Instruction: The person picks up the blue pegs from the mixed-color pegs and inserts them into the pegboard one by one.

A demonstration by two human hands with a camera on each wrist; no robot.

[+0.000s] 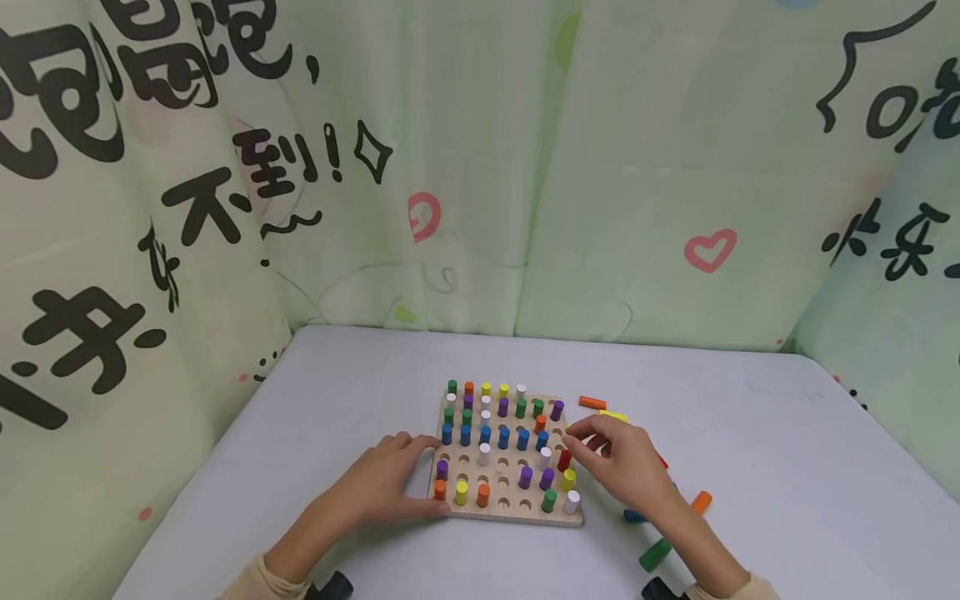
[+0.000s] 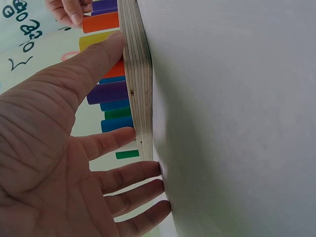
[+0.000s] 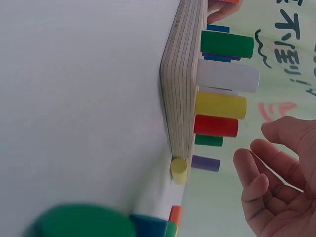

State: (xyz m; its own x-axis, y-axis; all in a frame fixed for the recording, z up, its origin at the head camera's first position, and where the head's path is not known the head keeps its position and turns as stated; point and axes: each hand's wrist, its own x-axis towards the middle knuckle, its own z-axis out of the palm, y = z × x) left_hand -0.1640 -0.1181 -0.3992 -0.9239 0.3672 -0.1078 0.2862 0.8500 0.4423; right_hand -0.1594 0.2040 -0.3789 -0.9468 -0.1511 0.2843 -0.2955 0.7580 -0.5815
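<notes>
A wooden pegboard (image 1: 516, 515) lies on the table, with coloured pegs standing in many of its holes. Blue pegs (image 1: 485, 436) form a row across its middle. My left hand (image 1: 382, 479) rests against the board's left side, thumb at the near corner and index fingertip further up the edge; its fingers look straight in the left wrist view. Over the right edge hovers my right hand (image 1: 622, 458), just beyond the red peg (image 1: 564, 460). Its thumb and fingers are loosely bent and apart in the right wrist view, with nothing between them.
Loose pegs lie right of the board: an orange peg (image 1: 592, 402) and a yellow peg (image 1: 613, 415) at the back, a blue peg (image 1: 634, 517) and a green peg (image 1: 656, 555) nearer. Printed curtains (image 1: 630, 167) surround the white table (image 1: 360, 358).
</notes>
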